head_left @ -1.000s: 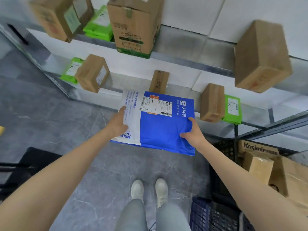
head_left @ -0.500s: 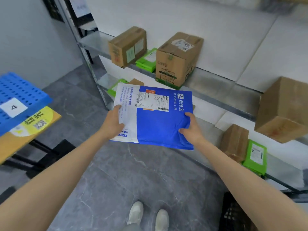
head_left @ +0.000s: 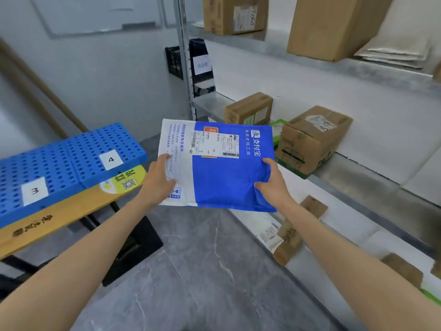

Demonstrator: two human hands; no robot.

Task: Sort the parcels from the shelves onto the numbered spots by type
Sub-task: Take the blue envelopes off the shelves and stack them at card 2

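I hold a flat blue and white mailer bag with a shipping label in front of me, above the floor. My left hand grips its white left edge. My right hand pinches its blue lower right part. To the left lies a blue perforated board on a wooden table, with white tags numbered 3 and 4. Neither tagged spot has a parcel on it. The mailer hangs just right of spot 4.
A metal shelf rack runs along the right wall with cardboard boxes on several levels, a green parcel behind the mailer, and silver mailers up top. A black crate hangs by the rack post. Grey floor lies below.
My view has swung left from the shelves toward the blue board. Spot 3 has come into sight beside spot 4. Both hands keep hold of the mailer.
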